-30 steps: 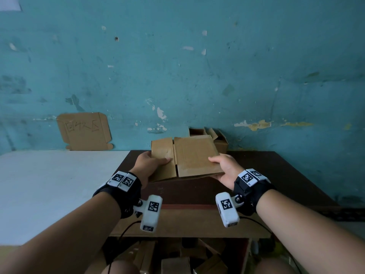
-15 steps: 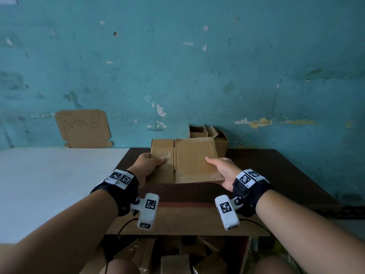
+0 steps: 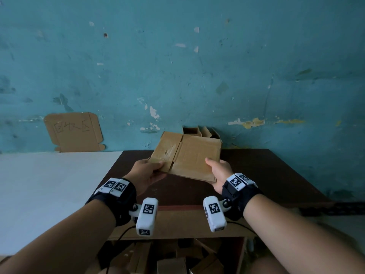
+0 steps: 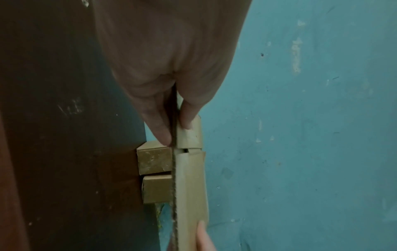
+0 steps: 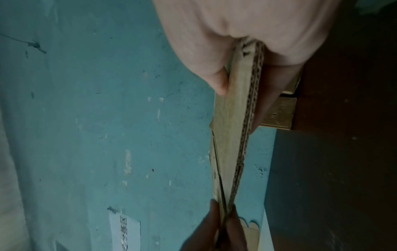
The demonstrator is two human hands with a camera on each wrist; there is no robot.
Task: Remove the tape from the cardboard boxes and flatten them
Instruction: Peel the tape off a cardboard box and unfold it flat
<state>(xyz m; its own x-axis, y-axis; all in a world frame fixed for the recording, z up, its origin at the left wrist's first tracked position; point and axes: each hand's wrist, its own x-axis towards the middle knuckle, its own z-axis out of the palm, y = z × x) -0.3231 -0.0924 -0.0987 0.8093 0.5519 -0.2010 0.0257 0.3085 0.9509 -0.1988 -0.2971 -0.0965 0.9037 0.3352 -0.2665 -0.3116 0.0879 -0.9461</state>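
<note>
A peeling teal plaster wall (image 3: 197, 72) fills the back of the room. Against it stands a dark brown wooden worktop (image 3: 266, 175), with a white worktop (image 3: 49, 184) beside it on the left. A flattened brown cardboard box (image 3: 189, 157) is held tilted above the dark worktop, clear of its surface. Behind it, by the wall, sits a small open cardboard box (image 3: 201, 132). The left hand (image 3: 146, 174) pinches the flattened box's near left corner, thumb on top; the right hand (image 3: 219, 173) pinches its near right edge likewise.
</note>
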